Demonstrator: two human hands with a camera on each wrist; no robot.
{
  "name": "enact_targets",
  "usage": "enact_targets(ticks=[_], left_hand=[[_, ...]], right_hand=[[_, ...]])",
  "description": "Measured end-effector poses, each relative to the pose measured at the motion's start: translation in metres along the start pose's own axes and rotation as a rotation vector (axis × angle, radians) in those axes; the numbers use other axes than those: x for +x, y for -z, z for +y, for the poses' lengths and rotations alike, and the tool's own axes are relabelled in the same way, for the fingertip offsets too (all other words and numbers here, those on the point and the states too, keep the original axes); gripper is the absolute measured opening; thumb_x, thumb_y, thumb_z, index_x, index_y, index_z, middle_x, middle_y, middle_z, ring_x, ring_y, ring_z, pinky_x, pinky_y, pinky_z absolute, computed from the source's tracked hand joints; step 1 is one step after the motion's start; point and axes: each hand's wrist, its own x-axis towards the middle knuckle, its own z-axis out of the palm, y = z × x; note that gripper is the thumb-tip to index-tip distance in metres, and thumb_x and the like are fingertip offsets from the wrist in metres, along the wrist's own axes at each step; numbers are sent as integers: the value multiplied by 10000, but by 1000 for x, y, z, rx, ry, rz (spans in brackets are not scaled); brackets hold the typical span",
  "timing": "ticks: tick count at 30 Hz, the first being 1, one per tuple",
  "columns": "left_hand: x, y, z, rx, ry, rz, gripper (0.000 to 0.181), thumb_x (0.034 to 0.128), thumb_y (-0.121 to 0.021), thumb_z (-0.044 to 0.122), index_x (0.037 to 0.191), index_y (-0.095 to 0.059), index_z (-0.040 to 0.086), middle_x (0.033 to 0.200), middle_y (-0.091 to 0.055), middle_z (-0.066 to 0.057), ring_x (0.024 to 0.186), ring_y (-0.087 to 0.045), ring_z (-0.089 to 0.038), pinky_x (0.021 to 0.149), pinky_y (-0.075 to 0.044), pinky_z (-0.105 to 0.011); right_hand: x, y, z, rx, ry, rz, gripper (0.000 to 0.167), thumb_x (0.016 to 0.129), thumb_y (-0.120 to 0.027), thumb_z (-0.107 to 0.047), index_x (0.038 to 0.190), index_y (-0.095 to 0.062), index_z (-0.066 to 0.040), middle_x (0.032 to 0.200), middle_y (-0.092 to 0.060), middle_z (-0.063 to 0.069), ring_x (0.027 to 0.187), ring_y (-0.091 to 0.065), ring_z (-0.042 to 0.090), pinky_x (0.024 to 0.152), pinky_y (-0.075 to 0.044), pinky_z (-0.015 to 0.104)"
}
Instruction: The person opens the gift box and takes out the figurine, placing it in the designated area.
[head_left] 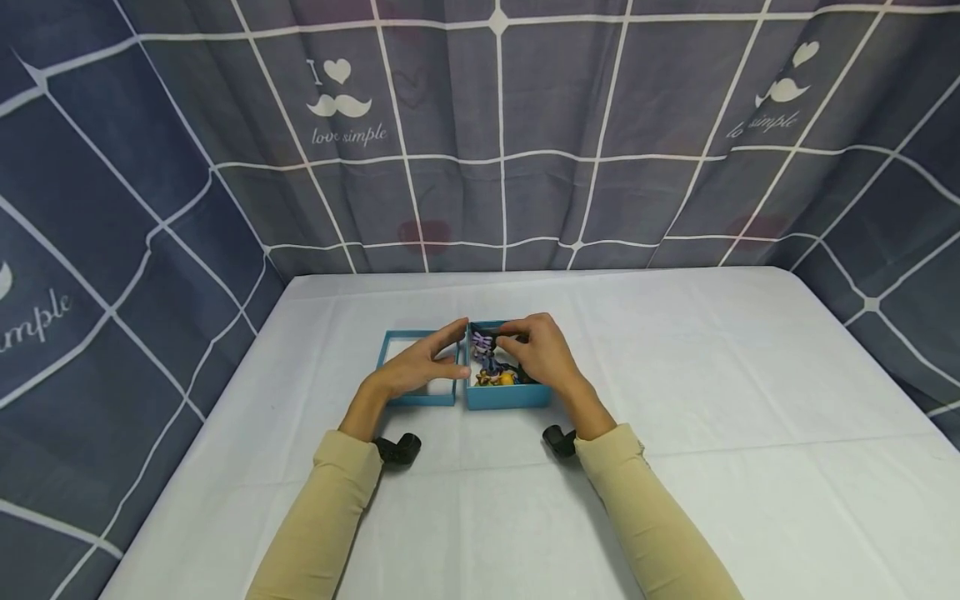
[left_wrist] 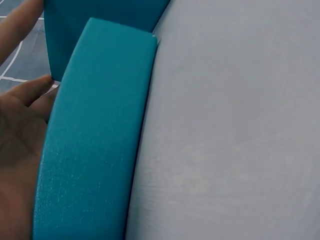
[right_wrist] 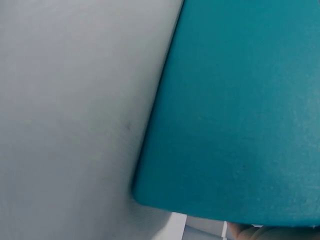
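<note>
Left grip (head_left: 415,367) was spread over blue lid (head_left: 422,401), beside box (head_left: 508,397); right grip (head_left: 546,354) lay over figurines (head_left: 491,365), any pinch indiscernible; figurines seemed light, stiff; bodies probably offered surest hold.

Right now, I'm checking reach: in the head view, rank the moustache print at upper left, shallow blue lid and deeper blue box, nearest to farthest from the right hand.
1. Deeper blue box: beneath the right hand.
2. Shallow blue lid: left of the box.
3. Moustache print: upper left, on the back curtain.
</note>
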Motion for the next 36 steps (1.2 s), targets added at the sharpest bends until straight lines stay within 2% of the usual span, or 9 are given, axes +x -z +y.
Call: enact_targets(ticks=[9,14,22,26,36], left_hand=[[0,0,0,-29,7,36,882,924,-725,227,1599,-164,139,1627,-171,16,1478,-178,-185,1166,-263,-396],[0,-1,-1,-42,-1,43,888,916,-735,232,1596,-174,129,1629,-170,-13,1480,-176,-216,1168,-260,-417],[-1,-1,0,-66,-12,42,892,913,-737,206,1595,-168,122,1631,-160,-28,1481,-173,-251,1166,-259,-443],[-1,-2,-1,-67,2,51,886,915,-735,203,1595,-174,127,1628,-168,-12,1475,-192,-259,1162,-267,-441],[-1,-3,0,-58,-1,50,863,921,-726,186,1594,-188,151,1626,-176,-18,1473,-200,-263,1162,-269,-440]], right_hand=[[4,0,-1,-46,-7,9,120,921,-694,-62,979,-780,0,952,-726,107,815,-645,215,734,-539,382],[4,-1,-2,-50,-13,13,103,921,-695,-51,950,-784,-9,921,-730,90,811,-645,211,739,-540,384],[1,-1,-4,-35,-75,35,130,939,-673,-60,992,-778,-6,970,-728,114,874,-663,247,765,-553,408],[1,-2,-4,-5,-110,56,141,949,-664,-75,1007,-773,-6,982,-727,119,887,-655,254,766,-547,413],[-3,-3,-3,82,-165,127,137,956,-663,-98,991,-771,-22,911,-720,97,666,-628,194,610,-525,343]])
